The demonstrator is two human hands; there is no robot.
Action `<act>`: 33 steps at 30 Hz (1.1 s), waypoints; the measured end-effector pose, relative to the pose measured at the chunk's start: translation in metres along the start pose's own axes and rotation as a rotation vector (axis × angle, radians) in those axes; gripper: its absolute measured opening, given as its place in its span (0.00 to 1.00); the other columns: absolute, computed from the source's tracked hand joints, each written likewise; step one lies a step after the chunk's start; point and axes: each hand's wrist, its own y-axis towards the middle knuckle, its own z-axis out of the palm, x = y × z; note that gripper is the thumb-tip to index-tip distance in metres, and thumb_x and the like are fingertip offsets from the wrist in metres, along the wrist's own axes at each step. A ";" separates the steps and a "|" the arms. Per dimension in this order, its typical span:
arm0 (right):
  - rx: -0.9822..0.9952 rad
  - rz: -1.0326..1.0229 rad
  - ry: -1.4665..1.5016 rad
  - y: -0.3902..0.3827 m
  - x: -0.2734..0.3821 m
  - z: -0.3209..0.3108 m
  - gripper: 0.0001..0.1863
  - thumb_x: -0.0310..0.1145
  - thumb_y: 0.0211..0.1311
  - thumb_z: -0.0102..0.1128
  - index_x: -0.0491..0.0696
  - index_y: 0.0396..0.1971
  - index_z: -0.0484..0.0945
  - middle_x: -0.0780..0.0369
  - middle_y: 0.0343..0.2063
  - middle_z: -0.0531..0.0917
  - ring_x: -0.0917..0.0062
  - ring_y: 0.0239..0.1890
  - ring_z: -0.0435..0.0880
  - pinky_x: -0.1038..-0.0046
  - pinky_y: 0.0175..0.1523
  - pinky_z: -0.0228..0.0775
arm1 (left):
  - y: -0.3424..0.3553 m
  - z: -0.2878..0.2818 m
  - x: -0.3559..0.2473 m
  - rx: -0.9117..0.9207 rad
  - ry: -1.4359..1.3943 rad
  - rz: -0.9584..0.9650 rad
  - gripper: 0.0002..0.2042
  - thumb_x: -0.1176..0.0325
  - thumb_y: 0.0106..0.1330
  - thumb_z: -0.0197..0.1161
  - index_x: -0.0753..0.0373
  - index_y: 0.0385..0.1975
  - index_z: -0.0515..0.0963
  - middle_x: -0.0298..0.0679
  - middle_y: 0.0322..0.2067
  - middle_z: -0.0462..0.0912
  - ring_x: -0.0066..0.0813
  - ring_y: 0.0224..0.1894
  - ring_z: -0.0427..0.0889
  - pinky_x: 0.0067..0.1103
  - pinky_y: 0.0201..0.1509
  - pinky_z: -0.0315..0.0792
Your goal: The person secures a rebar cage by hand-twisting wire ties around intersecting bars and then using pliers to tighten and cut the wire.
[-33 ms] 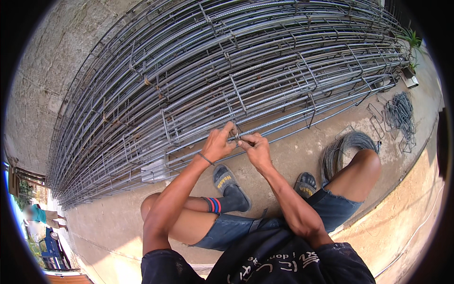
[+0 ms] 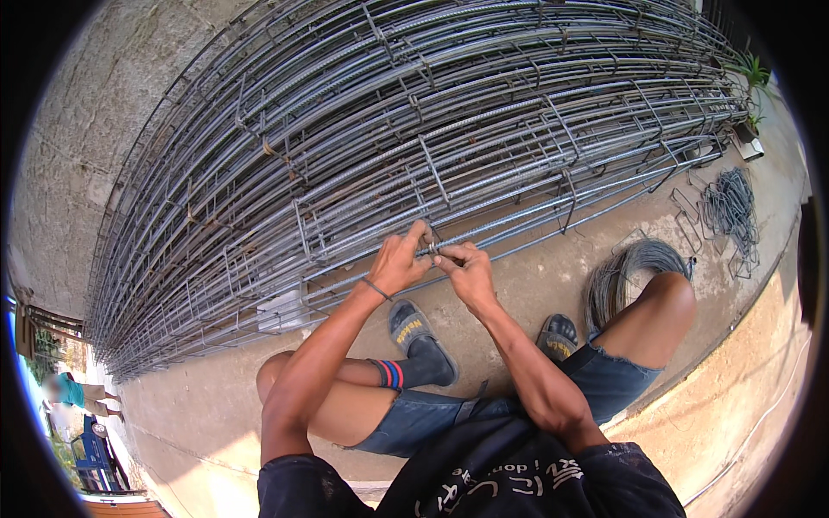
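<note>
My left hand (image 2: pixel 403 262) is closed around the near outer rebar (image 2: pixel 505 231) of a long steel cage, its index finger bent above the bar and thumb below. Right beside it, my right hand (image 2: pixel 471 276) makes a pinch at the same spot, fingertips almost touching the left thumb. Between the two sets of fingers, a small bit of thin metal shows against the bar. It is too small to tell whether it is wire or part of a stirrup, and my fingers hide what the right hand pinches.
Stacked rebar cages (image 2: pixel 432 173) with square stirrups stretch across the far side, along a rough wall (image 2: pixel 78 155). A wire coil (image 2: pixel 602 289) lies by my right knee. Farther right is a heap of bent stirrups (image 2: pixel 730 207). A person (image 2: pixel 73 393) stands far left near a blue vehicle (image 2: pixel 93 453).
</note>
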 end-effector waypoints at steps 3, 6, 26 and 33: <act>-0.011 -0.020 0.060 -0.001 0.002 0.002 0.08 0.25 0.52 0.69 0.41 0.33 0.85 0.64 0.26 0.75 0.80 0.29 0.72 0.76 0.35 0.64 | 0.004 -0.001 0.000 0.022 0.007 -0.151 0.19 0.75 0.50 0.68 0.62 0.40 0.68 0.41 0.22 0.79 0.27 0.24 0.77 0.25 0.28 0.69; -0.027 0.002 0.064 -0.004 0.005 0.004 0.08 0.25 0.53 0.69 0.40 0.33 0.85 0.66 0.24 0.72 0.80 0.28 0.71 0.75 0.34 0.63 | 0.012 -0.008 0.002 0.107 -0.352 -0.419 0.16 0.78 0.54 0.66 0.62 0.39 0.68 0.40 0.24 0.80 0.27 0.26 0.79 0.25 0.27 0.71; -0.247 -0.462 -0.566 -0.011 0.012 0.024 0.11 0.34 0.52 0.65 0.42 0.24 0.77 0.54 0.26 0.73 0.57 0.24 0.79 0.59 0.26 0.71 | 0.005 0.026 -0.013 -0.574 -0.716 -0.585 0.19 0.81 0.49 0.72 0.71 0.39 0.71 0.44 0.26 0.83 0.24 0.27 0.79 0.21 0.35 0.74; -0.432 -0.500 -0.583 -0.009 0.004 0.038 0.10 0.32 0.48 0.65 0.44 0.23 0.74 0.56 0.25 0.72 0.60 0.22 0.78 0.62 0.24 0.71 | 0.005 0.032 -0.004 -0.575 -0.599 -0.591 0.17 0.81 0.50 0.71 0.69 0.37 0.71 0.42 0.26 0.83 0.22 0.27 0.78 0.19 0.33 0.73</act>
